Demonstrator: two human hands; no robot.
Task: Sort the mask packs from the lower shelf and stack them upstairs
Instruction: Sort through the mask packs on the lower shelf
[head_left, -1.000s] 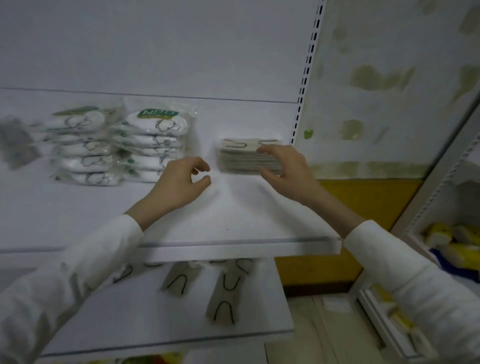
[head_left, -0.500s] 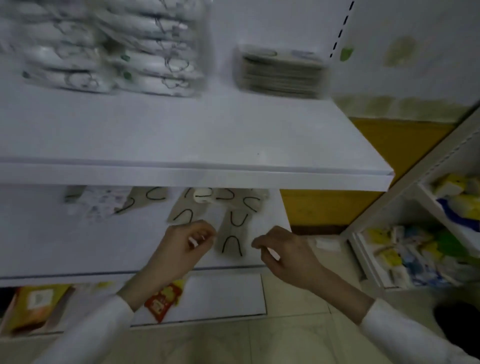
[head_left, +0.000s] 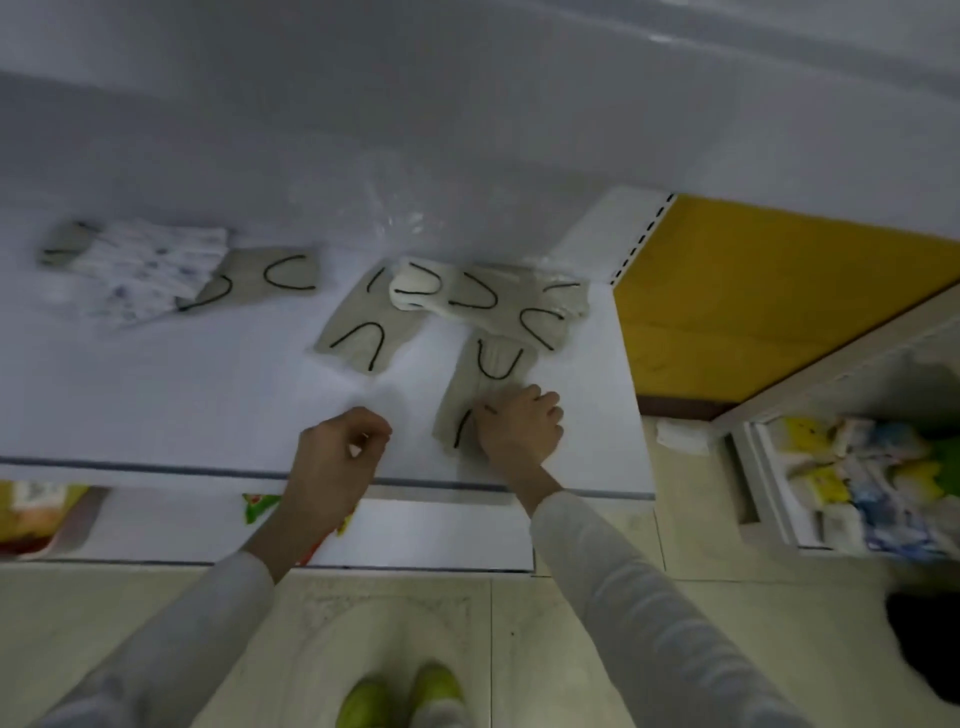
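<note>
Gripping the mask pack (head_left: 470, 400), right hand (head_left: 522, 434) fingers (head_left: 543, 404) curl; left hand (head_left: 340, 447) hovers fisted.

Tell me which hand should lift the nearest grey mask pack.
Right. The right hand grips the near end of the grey mask pack; the left hand is curled over bare lower shelf, apart from it.

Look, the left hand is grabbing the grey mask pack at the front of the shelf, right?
No, the right hand grabs the grey mask pack at the front of the shelf; the left hand is beside it, off the pack. The head view shows this.
</note>
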